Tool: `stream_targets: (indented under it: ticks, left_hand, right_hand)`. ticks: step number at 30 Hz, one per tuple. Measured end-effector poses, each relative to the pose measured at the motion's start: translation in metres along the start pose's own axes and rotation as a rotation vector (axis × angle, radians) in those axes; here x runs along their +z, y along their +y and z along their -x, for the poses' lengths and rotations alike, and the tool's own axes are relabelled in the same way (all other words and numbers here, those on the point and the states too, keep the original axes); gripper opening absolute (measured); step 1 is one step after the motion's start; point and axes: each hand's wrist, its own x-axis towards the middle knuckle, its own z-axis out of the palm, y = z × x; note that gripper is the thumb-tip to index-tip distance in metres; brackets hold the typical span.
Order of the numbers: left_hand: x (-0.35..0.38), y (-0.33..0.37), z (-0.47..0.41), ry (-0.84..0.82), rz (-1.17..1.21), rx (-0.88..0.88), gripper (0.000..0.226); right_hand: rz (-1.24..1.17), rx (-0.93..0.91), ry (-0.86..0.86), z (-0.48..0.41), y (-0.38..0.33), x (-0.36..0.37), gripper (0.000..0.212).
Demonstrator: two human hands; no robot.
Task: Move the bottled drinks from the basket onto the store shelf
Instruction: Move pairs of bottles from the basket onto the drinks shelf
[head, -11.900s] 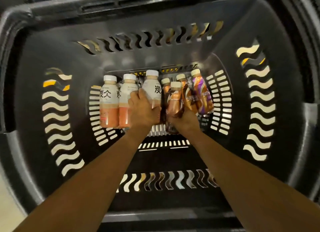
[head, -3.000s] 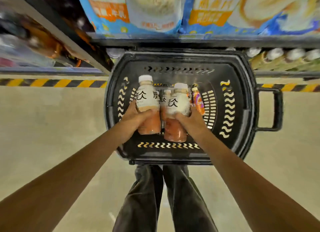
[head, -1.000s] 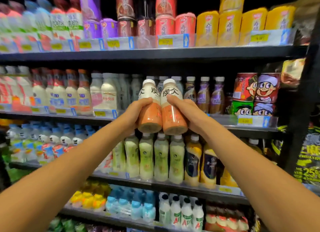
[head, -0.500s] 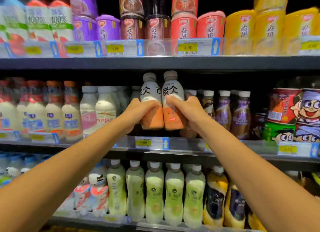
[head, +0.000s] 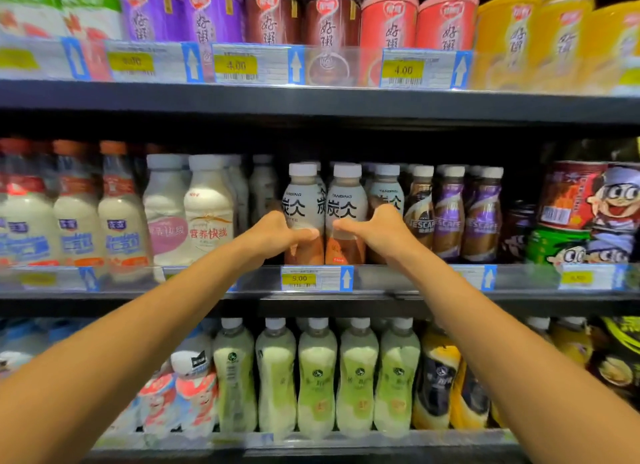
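Observation:
Two white-capped latte bottles with black characters and orange-brown lower halves stand upright side by side on the middle store shelf (head: 398, 283). My left hand (head: 273, 236) wraps the left latte bottle (head: 303, 200), thumb across its front. My right hand (head: 377, 231) wraps the right latte bottle (head: 346, 200) the same way. Both bottle bases sit at the shelf's front edge, above a yellow 5.00 price tag (head: 299, 278). The basket is out of view.
A third latte bottle (head: 388, 189) and purple coffee bottles (head: 448, 210) crowd the right side. White milk bottles (head: 207, 207) stand to the left. Cups fill the upper shelf (head: 311, 99), its underside just above the caps. Green bottles (head: 317, 377) line the lower shelf.
Both hands pushed the two bottles forward and down into the middle shelf; the bottles now stand on it instead of hanging in front of it. The camera moved closer.

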Motion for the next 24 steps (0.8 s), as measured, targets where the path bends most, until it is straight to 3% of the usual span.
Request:
stream_targets:
  ticks: [2,6,10,17,24]
  left_hand:
    - [-0.003,0.001,0.000,-0.019,-0.008,-0.009,0.023]
    - [-0.003,-0.002,-0.001,-0.060,-0.054,-0.015,0.013]
    - [0.000,-0.009,-0.004,0.002,-0.117,-0.048,0.033]
    - [0.004,-0.004,-0.012,0.064,-0.188,-0.103,0.053]
    - [0.005,-0.010,-0.032,0.121,-0.320,-0.147,0.052]
  right_hand:
    - [0.060,-0.019,-0.007,0.000,-0.001,-0.001,0.031]
    - [0.251,-0.081,0.068,0.004,0.001,0.002,0.039]
    - [0.428,0.027,0.130,0.009,0.005,0.008,0.053]
    - [0.438,0.051,0.204,0.009,0.004,0.006,0.037]
    - [0.549,0.033,0.251,0.005,0.004,0.011,0.047]
